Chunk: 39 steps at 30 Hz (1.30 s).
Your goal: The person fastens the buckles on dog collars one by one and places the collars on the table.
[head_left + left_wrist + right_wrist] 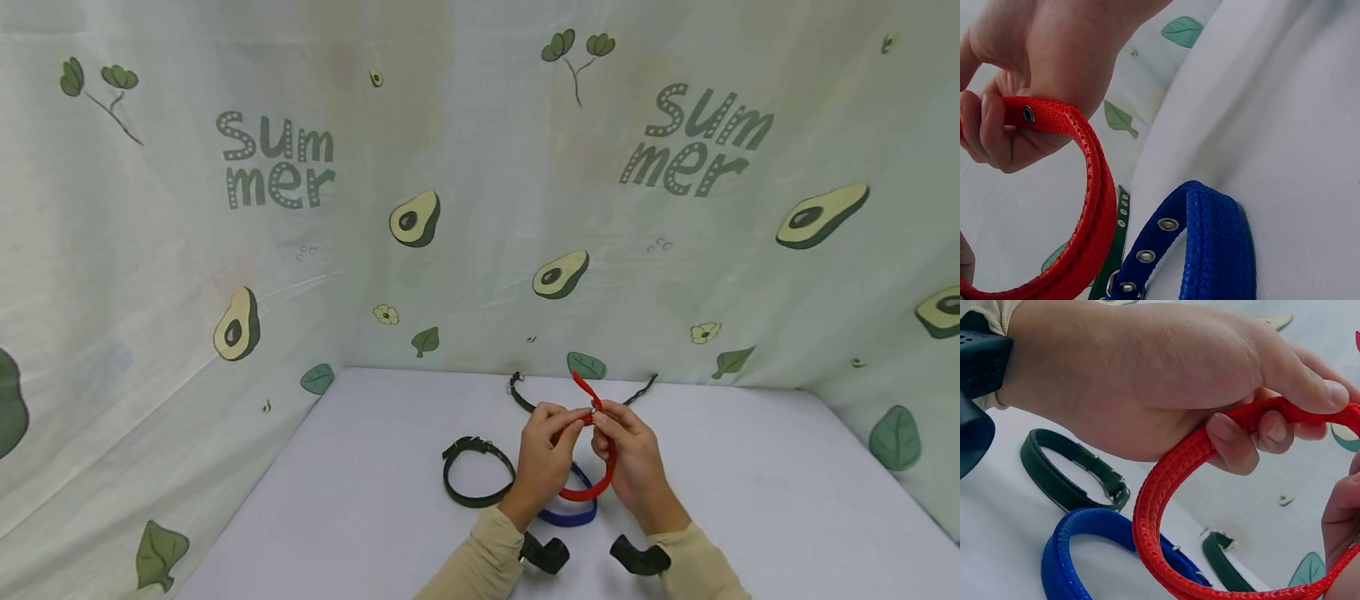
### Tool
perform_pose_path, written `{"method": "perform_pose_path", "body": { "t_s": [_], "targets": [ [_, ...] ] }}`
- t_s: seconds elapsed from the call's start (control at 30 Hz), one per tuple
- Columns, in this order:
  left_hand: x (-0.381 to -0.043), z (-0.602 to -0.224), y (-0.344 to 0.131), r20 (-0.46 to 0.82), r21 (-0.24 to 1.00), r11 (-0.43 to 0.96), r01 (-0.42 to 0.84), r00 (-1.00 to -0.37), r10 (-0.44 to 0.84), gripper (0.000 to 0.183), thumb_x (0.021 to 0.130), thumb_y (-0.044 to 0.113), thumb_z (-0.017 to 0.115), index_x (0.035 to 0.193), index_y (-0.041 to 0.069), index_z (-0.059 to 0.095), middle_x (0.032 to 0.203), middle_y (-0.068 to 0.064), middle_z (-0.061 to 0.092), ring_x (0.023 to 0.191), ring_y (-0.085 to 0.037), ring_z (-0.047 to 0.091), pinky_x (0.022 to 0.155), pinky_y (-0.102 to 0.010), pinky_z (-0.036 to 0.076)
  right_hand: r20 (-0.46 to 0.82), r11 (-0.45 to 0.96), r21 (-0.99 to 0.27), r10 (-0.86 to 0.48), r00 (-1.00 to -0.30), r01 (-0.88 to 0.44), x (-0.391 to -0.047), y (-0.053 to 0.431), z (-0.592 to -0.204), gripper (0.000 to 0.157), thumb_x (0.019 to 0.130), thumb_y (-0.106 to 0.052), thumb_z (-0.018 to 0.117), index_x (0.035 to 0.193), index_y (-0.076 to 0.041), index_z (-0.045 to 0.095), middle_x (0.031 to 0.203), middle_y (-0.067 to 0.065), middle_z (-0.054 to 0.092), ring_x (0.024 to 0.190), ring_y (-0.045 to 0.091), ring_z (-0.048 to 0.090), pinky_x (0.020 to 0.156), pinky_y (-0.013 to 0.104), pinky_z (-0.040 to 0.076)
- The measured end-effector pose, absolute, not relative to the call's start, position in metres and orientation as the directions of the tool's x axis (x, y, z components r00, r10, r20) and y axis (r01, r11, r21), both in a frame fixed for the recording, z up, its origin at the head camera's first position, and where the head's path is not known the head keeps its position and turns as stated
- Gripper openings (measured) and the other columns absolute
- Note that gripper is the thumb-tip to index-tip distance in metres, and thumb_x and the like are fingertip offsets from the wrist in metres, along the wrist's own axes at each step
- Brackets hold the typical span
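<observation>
A red collar (pixel 581 494) hangs in a loop between both hands above the table. My left hand (pixel 546 457) pinches it with thumb and fingers near a small metal fitting, and its lower fingers curl under the band in the right wrist view. Opposite, my right hand (pixel 636 458) holds the other side, its fingers wrapped round the strap beside an eyelet (pixel 1029 114) in the left wrist view. The collar's free tip (pixel 580 379) sticks up past the fingertips. Below the red loop lies a blue collar (pixel 1219 247), partly hidden by the left hand and the loop in the head view.
A buckled dark green collar (pixel 480 501) lies left of the hands. Farther back, an unbuckled dark strap (pixel 520 398) lies behind them, its middle hidden. Black wrist cameras (pixel 545 553) sit at both sleeves. A printed curtain (pixel 480 333) rises behind the white table (pixel 360 467).
</observation>
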<state>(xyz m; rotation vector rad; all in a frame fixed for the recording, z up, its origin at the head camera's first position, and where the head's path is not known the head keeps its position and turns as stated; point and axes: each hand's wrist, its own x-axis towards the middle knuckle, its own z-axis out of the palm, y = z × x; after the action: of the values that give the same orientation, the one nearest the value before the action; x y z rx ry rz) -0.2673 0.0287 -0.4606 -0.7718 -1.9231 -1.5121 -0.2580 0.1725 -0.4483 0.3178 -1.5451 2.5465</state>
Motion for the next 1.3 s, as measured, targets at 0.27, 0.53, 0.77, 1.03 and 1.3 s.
{"method": "perform_pose_path", "body": {
  "t_s": [0.27,0.53,0.77,1.03,1.3],
  "targets": [
    [-0.2669,-0.4621,0.0291,0.723,0.647,0.237,0.724,-0.682,0.109,0.021,0.102,0.015,0.06,0.116,0.013,0.075,0.096,0.001,0.055,0.08,-0.007,0.049,0.061,-0.019,0.046,0.232,-0.37,-0.895,0.09,-0.969,-0.248,-0.2572,0.173,-0.4496,0.012,0.099,-0.011,0.063,0.111,-0.008,0.067,0.075,0.003,0.056,0.061,0.013,0.049,0.055,0.022,0.043],
    [-0.2651,-0.4638,0.0278,0.714,0.654,0.241,0.717,-0.691,0.115,0.021,0.103,0.014,0.058,0.116,0.012,0.074,0.096,0.0,0.053,0.079,-0.007,0.048,0.06,-0.019,0.046,0.231,-0.221,-0.939,0.162,-0.959,-0.263,-0.2554,0.1711,-0.4462,0.025,0.095,-0.014,0.071,0.113,0.003,0.068,0.081,0.006,0.061,0.059,0.015,0.049,0.057,0.025,0.046],
    [-0.2659,-0.4632,0.0284,0.726,0.643,0.251,0.724,-0.68,0.102,0.021,0.104,0.015,0.057,0.115,0.013,0.074,0.094,0.0,0.052,0.077,-0.006,0.047,0.058,-0.018,0.044,0.29,-0.135,-0.941,0.16,-0.944,-0.312,-0.2549,0.1707,-0.4449,0.03,0.095,-0.013,0.07,0.115,0.008,0.065,0.085,0.006,0.061,0.059,0.016,0.049,0.056,0.025,0.047],
    [-0.2642,-0.4616,0.0276,0.671,0.698,0.232,0.678,-0.732,0.12,0.022,0.104,0.02,0.056,0.116,0.015,0.074,0.094,0.002,0.053,0.078,-0.006,0.046,0.06,-0.018,0.043,0.289,-0.169,-0.936,0.132,-0.948,-0.309,-0.255,0.173,-0.4466,0.023,0.096,-0.012,0.068,0.112,0.004,0.065,0.079,0.007,0.058,0.059,0.016,0.049,0.056,0.025,0.047],
    [-0.2656,-0.4588,0.0256,0.691,0.668,0.288,0.686,-0.716,0.102,0.019,0.102,0.015,0.059,0.112,0.012,0.075,0.091,0.001,0.055,0.077,-0.006,0.048,0.058,-0.019,0.044,0.327,-0.047,-0.942,0.103,-0.939,-0.333,-0.2546,0.1723,-0.4441,0.027,0.096,-0.016,0.07,0.115,0.002,0.067,0.08,0.01,0.057,0.058,0.017,0.049,0.056,0.025,0.047]
  ]
}}
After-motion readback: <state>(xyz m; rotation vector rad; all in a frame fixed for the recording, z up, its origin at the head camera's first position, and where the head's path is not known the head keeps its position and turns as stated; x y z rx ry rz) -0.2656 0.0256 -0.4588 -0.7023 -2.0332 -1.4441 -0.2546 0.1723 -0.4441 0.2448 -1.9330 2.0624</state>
